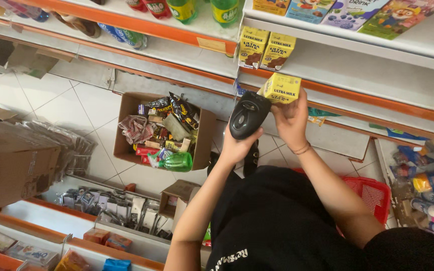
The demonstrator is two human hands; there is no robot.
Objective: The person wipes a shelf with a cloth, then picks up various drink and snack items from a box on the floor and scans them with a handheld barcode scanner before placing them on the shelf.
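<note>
My left hand (238,145) grips a black handheld barcode scanner (247,114), its head pointing toward a small yellow drink carton (280,88). My right hand (292,116) holds that carton from below, just right of the scanner and in front of a white shelf (357,70). Two more yellow cartons (266,49) of the same kind stand on that shelf just above the held one. The scanner and the carton nearly touch.
An open cardboard box (163,131) of snack packets and a green bottle sits on the tiled floor to the left. A red basket (372,193) is low on the right. A large cardboard box (18,163) is at far left. Bottles line the upper shelf (177,9).
</note>
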